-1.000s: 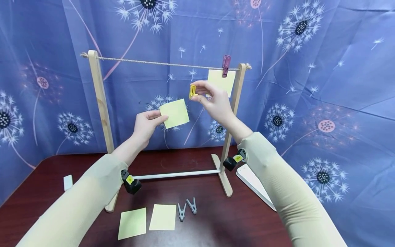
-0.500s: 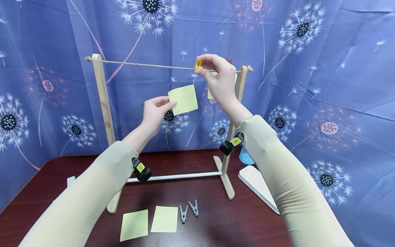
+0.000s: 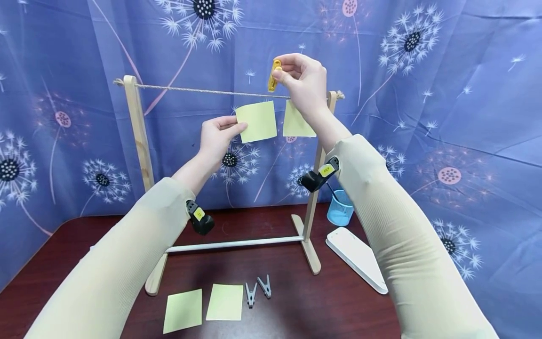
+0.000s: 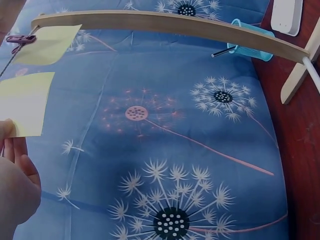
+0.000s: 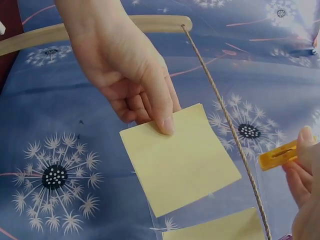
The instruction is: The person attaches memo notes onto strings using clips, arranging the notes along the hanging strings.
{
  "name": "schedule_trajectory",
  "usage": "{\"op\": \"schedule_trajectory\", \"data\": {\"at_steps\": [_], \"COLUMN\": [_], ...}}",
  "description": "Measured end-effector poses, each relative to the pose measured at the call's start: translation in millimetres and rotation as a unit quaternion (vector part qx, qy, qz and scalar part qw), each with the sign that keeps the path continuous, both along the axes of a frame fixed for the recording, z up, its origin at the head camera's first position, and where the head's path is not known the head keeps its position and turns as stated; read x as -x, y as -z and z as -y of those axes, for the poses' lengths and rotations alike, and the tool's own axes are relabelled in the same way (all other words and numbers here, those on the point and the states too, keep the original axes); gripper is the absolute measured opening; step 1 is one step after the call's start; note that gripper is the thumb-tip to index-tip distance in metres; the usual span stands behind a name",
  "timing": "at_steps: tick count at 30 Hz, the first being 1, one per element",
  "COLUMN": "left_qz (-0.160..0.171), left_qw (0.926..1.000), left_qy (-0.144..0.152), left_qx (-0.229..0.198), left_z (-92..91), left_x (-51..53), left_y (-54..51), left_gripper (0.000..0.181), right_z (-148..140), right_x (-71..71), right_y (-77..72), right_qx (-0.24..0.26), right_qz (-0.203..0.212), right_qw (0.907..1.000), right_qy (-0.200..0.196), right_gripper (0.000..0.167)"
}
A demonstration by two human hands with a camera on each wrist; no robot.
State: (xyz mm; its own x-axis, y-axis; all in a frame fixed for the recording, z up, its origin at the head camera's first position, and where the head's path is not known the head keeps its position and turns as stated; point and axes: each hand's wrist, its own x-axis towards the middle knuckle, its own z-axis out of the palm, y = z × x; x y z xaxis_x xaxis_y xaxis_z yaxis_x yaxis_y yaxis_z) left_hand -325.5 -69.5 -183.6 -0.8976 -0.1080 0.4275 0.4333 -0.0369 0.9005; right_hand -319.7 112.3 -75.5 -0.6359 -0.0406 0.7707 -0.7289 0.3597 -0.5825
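My left hand (image 3: 217, 137) pinches a yellow sticky note (image 3: 258, 122) by its left edge, thumb in front, just under the rope (image 3: 203, 90). In the right wrist view the note (image 5: 180, 162) lies beside the rope and apart from it. My right hand (image 3: 306, 82) holds a yellow clothespin (image 3: 274, 76) between thumb and fingers, right above the rope. Another yellow note (image 3: 296, 121) hangs at the rope's right end, partly behind that hand. A dark red clothespin (image 4: 21, 39) clips it to the rope in the left wrist view.
A wooden post (image 3: 139, 132) stands at each end of the rope, joined below by a white bar (image 3: 237, 245). On the table lie two notes (image 3: 183, 310) and two grey clothespins (image 3: 251, 295). A blue mesh cup (image 3: 340, 209) and a white case (image 3: 357, 256) sit at right.
Both hands have risen. The note has come up from well below the rope to just under it, and the yellow clothespin from below the rope to above it, turning more upright.
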Motion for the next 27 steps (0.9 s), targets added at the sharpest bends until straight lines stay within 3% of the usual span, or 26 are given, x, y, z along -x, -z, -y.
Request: {"op": "schedule_trajectory", "data": {"at_steps": [5, 12, 27], "left_qz": [-0.007, -0.006, 0.0], "left_qw": [1.0, 0.9997, 0.9998], "left_qy": [0.005, 0.004, 0.002], "left_qx": [-0.001, -0.022, -0.019], "left_z": [-4.8, -10.1, -11.7], "left_x": [0.2, 0.8, 2.9], "left_y": [-5.6, -10.0, -12.9], "left_gripper": [0.032, 0.032, 0.032], "right_z": [0.1, 4.0, 7.9], "right_x": [0.1, 0.2, 4.3], "right_y": [-5.4, -10.1, -8.9], "right_qx": [-0.027, -0.027, -0.059], "right_qz": [0.023, 0.068, 0.102], "right_qw": [0.9992, 0.9973, 0.9926], "right_qy": [0.018, 0.014, 0.03], "right_gripper": [0.021, 0.021, 0.021]}}
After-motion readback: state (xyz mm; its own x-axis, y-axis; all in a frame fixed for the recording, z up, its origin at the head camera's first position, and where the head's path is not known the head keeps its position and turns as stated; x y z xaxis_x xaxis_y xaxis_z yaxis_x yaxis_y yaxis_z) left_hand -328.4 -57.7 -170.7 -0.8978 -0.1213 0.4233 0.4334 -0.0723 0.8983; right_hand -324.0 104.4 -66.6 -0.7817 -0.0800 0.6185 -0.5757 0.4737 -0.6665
